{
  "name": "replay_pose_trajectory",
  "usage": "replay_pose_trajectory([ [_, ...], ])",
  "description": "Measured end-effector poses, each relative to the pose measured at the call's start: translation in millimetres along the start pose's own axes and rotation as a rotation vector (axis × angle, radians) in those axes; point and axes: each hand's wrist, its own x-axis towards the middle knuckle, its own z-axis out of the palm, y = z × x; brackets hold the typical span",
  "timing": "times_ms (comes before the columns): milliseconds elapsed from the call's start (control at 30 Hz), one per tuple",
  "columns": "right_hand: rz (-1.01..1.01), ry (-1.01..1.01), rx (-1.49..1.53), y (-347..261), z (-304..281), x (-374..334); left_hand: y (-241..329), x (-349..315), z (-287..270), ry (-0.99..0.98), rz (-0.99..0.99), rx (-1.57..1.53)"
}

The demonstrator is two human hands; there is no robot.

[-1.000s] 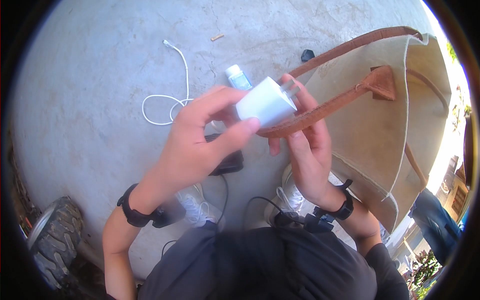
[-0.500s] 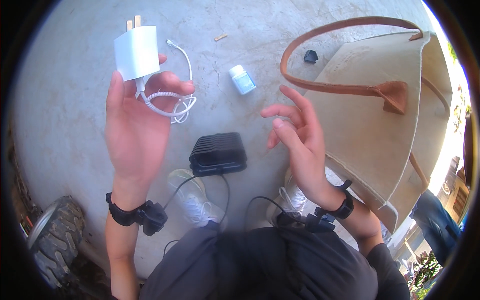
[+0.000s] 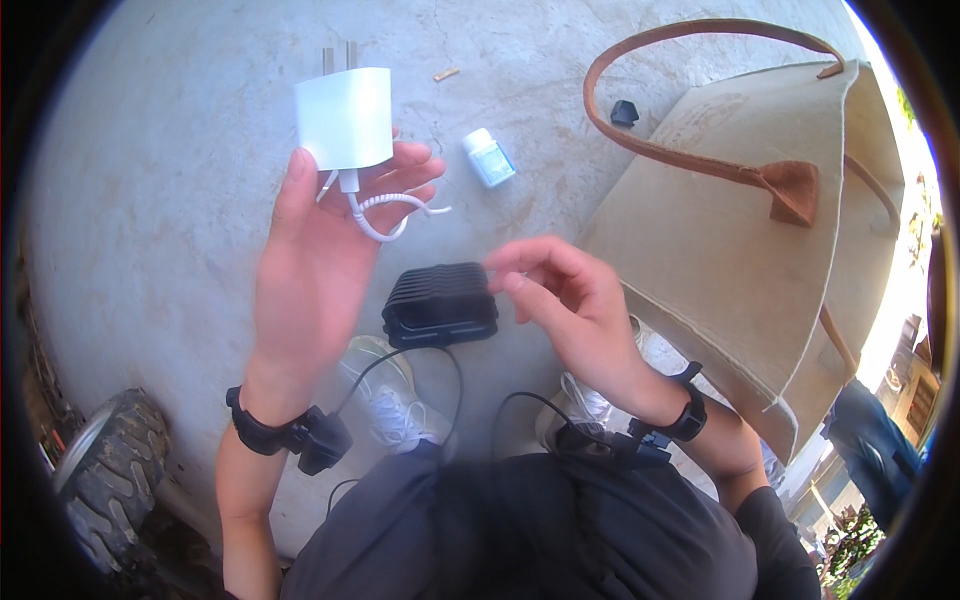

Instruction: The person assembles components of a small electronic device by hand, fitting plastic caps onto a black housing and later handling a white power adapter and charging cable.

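Observation:
A white charger plug (image 3: 345,118) rests in my left hand (image 3: 318,275), held up at the left with the thumb along one side and fingers behind it. Its two metal prongs point away from me. From its near end a white cable (image 3: 382,236) with a spiral wrap loops down in front of the palm; part of it is hidden by the fingers. My right hand (image 3: 580,310) has loosely curled fingers, thumb and forefinger a little apart, with nothing visible between them. Its fingertips overlap the right edge of a black ribbed box (image 3: 440,305); I cannot tell whether they touch.
A small white and blue bottle (image 3: 489,158) stands on the concrete floor (image 3: 180,150) ahead. To the right is a large beige bag (image 3: 720,220) with brown handles. A small black piece (image 3: 624,112) lies beside it. At lower left sits a tyre (image 3: 118,470). Thin black cords run near my shoes.
My left hand has moved right with the charger plug, and its cable has swung in closer to the palm. My right hand has come lower and left, toward the black box, its fingers more curled.

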Motion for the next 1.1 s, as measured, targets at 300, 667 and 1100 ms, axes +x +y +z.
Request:
replay_pose_trajectory([
  [300,-0.105,-0.196,-0.148,-18,4,-4,-19,-11,18,0.071,-0.107,0.227],
  [667,-0.026,-0.159,0.198,-6,14,-2,-37,-22,23,0.023,-0.252,0.25],
  [1100,0.136,-0.165,0.167,-9,4,0,-34,-21,3,-0.078,-0.219,0.401],
])
